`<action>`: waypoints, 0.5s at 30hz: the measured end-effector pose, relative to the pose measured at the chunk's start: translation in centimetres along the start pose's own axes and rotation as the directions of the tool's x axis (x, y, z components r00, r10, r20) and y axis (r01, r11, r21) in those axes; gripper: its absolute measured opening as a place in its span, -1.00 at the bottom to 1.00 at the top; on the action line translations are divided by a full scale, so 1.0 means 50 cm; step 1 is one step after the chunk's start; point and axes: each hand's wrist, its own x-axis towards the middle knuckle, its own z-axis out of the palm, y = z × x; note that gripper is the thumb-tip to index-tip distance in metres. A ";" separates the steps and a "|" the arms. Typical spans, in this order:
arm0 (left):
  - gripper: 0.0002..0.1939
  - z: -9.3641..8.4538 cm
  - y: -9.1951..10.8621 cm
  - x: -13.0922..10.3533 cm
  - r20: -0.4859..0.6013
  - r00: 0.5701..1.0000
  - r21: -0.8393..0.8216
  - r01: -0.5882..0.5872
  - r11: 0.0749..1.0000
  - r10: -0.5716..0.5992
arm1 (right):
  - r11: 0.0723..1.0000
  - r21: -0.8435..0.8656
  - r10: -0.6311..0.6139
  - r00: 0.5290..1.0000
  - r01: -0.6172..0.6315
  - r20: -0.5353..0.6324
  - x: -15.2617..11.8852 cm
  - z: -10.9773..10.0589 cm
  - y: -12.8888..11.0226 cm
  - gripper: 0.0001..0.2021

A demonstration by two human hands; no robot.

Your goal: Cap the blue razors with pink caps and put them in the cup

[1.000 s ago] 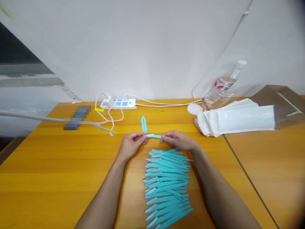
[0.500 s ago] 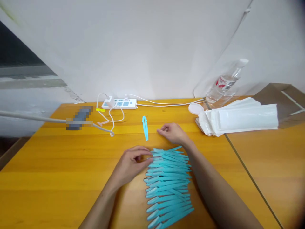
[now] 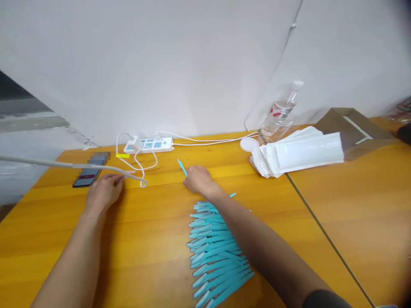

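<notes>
My left hand [image 3: 105, 190] is at the left, beside the phone, with its fingers curled and fingertips together at the end of a slim pale pink stick [image 3: 129, 172] by the white cable. What the stick is I cannot make out. My right hand [image 3: 199, 180] is closed around a light blue eyebrow razor [image 3: 181, 166], whose upper end points out to the far left; the rest is hidden under the fingers. Nearer me, many more blue eyebrow razors [image 3: 208, 252] lie side by side in an overlapping column. My right forearm covers part of their right ends.
A phone [image 3: 91, 171] lies at the left under a thick white cable [image 3: 58, 163]. Against the wall sits a power strip [image 3: 162, 145] with plugs. Further right are a round lid [image 3: 249, 144], a plastic bottle [image 3: 278, 113], white packets [image 3: 308, 154] and a brown box [image 3: 353, 128].
My left hand has moved from the razor column to the pink stick at the left. My right hand has shifted left onto the separate blue razors and closed there. The view has turned slightly right.
</notes>
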 end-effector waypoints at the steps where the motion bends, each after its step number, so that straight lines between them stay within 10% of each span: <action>1: -0.70 0.000 0.000 -0.013 -0.003 1.000 0.029 -0.015 0.999 0.015 | 1.000 0.012 0.007 1.000 -0.007 -0.019 -0.002 -0.003 0.004 -0.65; 6: -0.64 0.011 0.064 -0.103 0.029 0.998 -0.323 -0.047 0.945 0.059 | 0.993 0.115 -0.009 0.997 0.018 -0.073 -0.035 -0.015 0.063 -0.74; 10: -0.57 0.013 0.208 -0.152 0.149 0.973 -0.887 0.053 0.459 0.176 | 0.961 0.263 -0.077 0.997 0.082 -0.029 -0.086 -0.009 0.143 -0.66; 15: -0.61 0.030 0.322 -0.147 0.220 0.972 -0.973 0.225 -0.053 0.088 | 0.780 0.612 -0.143 0.989 0.128 -0.025 -0.124 0.004 0.201 -0.60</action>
